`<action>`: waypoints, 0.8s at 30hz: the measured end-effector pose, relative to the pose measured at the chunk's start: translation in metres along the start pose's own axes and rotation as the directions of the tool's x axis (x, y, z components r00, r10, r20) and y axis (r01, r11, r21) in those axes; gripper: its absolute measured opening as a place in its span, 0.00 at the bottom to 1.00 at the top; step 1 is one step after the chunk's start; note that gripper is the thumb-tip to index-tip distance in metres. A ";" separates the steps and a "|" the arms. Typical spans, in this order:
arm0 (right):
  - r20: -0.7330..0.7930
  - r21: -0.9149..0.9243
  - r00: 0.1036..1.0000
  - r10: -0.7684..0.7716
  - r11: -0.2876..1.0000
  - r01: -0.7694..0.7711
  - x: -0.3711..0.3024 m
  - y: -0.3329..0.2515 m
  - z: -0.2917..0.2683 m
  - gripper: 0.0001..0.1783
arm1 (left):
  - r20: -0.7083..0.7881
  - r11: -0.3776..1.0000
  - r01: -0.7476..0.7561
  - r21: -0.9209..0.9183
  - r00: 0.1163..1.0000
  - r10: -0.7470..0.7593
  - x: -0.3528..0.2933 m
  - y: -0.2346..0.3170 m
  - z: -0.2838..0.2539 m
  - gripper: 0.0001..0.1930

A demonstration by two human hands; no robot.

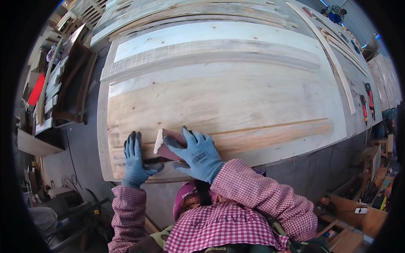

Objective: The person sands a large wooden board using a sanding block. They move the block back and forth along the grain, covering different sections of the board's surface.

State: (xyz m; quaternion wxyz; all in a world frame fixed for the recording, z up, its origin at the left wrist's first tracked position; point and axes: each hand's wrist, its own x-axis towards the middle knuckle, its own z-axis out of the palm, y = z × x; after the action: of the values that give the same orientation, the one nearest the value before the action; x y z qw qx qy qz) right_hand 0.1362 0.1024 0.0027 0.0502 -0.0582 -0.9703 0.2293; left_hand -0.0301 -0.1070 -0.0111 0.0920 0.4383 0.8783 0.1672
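Both of my hands wear blue-grey work gloves. My right hand [200, 155] grips a maroon sanding block [167, 152] with a pale end, pressed against the near edge of the work. Beside it, my left hand [136, 162] lies with fingers stretched out and thumb apart, touching the near-left end of a wooden strip and holding nothing. That strip [274, 135] is long and orange-brown, running rightward along the near side of a wide pale wooden panel [236, 97]. Whatever lies under the block is hidden.
A long squared timber [202, 57] crosses the panel farther back, with several boards [198, 12] beyond. At the right lie a thin wooden strip [333, 55] and two red-and-black hand tools [370, 99]. A wooden rack [69, 84] stands left; a cluttered crate [354, 208] sits lower right.
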 end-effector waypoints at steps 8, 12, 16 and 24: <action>-0.447 -0.181 0.780 0.438 0.809 -0.559 -0.107 0.165 -0.055 0.43 | 0.173 0.838 -0.519 0.170 0.853 0.493 0.056 0.106 -0.006 0.57; -0.395 -0.294 0.769 0.503 0.724 -0.624 -0.132 0.196 -0.051 0.43 | 0.183 0.813 -0.557 0.168 0.828 0.530 0.062 0.106 0.022 0.54; -0.334 -0.338 0.774 0.537 0.699 -0.631 -0.131 0.197 -0.045 0.41 | 0.050 0.888 -0.427 0.170 0.904 0.425 0.045 0.152 0.054 0.45; -0.307 -0.357 0.781 0.544 0.695 -0.624 -0.137 0.211 -0.043 0.39 | 0.063 0.854 -0.520 -0.014 0.852 0.520 0.067 0.254 0.121 0.37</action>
State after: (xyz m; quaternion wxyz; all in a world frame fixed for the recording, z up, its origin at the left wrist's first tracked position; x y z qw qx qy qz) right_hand 0.2955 0.2898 -0.0638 0.0460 -0.3944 -0.9178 0.0019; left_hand 0.1552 0.1147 -0.0292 0.0709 0.6646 0.7241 0.1702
